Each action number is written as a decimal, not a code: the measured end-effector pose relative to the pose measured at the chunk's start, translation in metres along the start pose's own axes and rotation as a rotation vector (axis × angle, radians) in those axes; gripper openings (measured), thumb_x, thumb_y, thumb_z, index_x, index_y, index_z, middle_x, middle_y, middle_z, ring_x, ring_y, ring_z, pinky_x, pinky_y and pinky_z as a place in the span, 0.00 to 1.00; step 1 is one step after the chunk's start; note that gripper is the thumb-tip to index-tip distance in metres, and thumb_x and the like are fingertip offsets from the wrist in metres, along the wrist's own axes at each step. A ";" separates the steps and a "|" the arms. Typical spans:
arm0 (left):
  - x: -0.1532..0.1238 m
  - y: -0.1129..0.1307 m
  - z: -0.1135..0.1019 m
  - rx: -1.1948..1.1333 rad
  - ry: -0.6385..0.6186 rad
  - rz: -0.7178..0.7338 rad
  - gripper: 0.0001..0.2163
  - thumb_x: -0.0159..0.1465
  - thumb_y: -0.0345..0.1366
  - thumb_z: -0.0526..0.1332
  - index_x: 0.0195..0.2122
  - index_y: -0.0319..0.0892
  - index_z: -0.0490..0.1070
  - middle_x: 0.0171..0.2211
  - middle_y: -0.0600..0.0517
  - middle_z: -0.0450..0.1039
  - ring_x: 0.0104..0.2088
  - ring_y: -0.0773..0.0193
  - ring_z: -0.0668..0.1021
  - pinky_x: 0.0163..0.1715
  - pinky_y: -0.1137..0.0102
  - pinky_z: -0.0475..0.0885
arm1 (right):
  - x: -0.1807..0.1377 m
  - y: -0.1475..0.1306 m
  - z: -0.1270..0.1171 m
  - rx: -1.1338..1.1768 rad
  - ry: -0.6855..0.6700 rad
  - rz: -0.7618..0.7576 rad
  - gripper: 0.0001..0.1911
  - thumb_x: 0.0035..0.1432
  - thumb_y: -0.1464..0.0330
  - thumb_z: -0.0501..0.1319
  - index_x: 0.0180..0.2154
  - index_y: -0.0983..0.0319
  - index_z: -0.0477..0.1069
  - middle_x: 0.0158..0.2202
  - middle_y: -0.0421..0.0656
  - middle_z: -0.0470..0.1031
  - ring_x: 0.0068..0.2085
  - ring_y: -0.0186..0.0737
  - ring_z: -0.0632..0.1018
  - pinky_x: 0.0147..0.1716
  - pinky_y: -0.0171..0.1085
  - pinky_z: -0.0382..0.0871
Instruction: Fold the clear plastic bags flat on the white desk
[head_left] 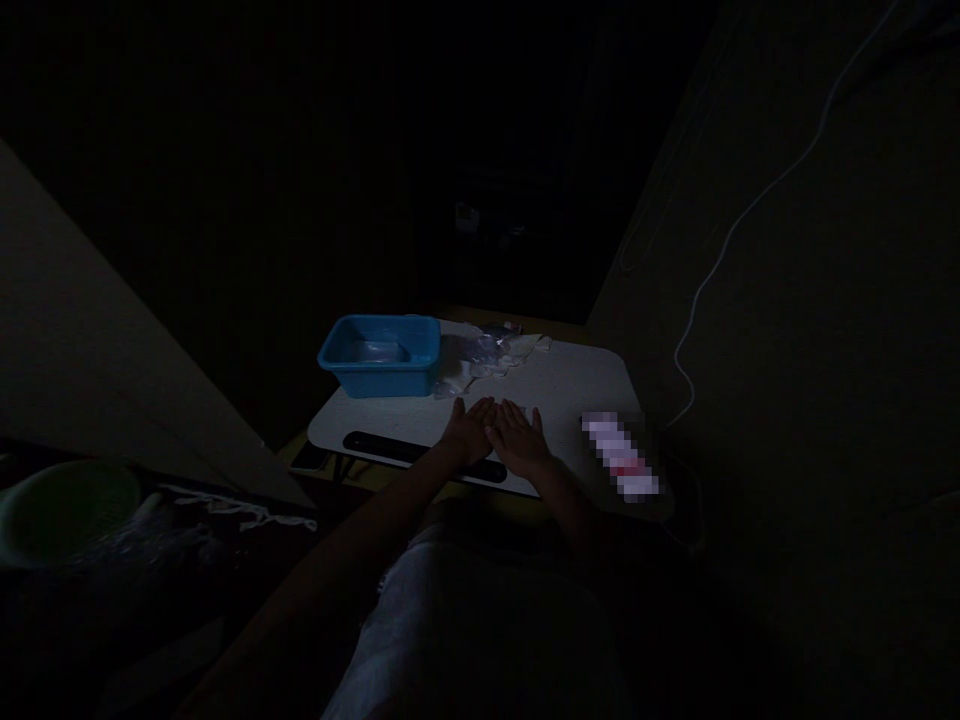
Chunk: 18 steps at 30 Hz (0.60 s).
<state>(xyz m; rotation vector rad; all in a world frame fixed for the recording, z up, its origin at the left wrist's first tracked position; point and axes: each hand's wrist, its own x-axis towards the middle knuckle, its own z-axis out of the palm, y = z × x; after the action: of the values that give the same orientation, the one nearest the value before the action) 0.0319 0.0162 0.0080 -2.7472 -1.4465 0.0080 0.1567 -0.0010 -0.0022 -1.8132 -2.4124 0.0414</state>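
In dim light, my left hand (pixel 470 430) and my right hand (pixel 517 437) lie side by side over the front of a small white table (pixel 570 385). Their fingers are stretched out and their inner edges touch or nearly touch. Neither hand shows anything held. Just beyond them rests a crumpled clear plastic bag (pixel 487 350) with pale cloth-like pieces (pixel 525 348). A blue plastic basin (pixel 386 378) stands at the back left of the table, with something clear or pale inside that I cannot make out.
A lit, blurred-out phone-like screen (pixel 621 457) lies at the table's right. A white cable (pixel 724 250) hangs along the right wall. A dark slot (pixel 390 447) runs along the table's front edge. On the floor at left is a green basin (pixel 71 512) near clear plastic.
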 end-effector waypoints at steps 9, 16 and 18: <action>0.001 0.000 0.002 0.025 -0.006 -0.019 0.24 0.62 0.35 0.43 0.60 0.38 0.50 0.62 0.43 0.46 0.61 0.53 0.51 0.54 0.47 0.47 | 0.000 0.000 -0.001 -0.015 -0.021 0.008 0.34 0.60 0.55 0.29 0.60 0.68 0.44 0.63 0.48 0.44 0.63 0.39 0.45 0.58 0.53 0.33; 0.001 0.001 0.001 0.024 -0.009 -0.017 0.24 0.62 0.35 0.43 0.60 0.38 0.50 0.62 0.44 0.46 0.61 0.54 0.50 0.54 0.47 0.46 | 0.000 -0.001 -0.003 -0.003 -0.037 0.015 0.33 0.60 0.55 0.29 0.60 0.67 0.44 0.63 0.47 0.44 0.63 0.39 0.45 0.58 0.53 0.33; 0.001 0.001 0.002 0.019 -0.010 -0.021 0.24 0.62 0.35 0.43 0.60 0.38 0.49 0.62 0.43 0.46 0.61 0.54 0.50 0.54 0.46 0.47 | 0.000 -0.001 -0.002 -0.005 -0.026 0.022 0.33 0.61 0.55 0.30 0.61 0.67 0.44 0.63 0.47 0.44 0.63 0.39 0.45 0.58 0.52 0.32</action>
<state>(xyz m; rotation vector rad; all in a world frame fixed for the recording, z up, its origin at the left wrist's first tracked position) 0.0329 0.0169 0.0061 -2.7208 -1.4698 0.0342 0.1558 -0.0015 -0.0003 -1.8533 -2.4124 0.0611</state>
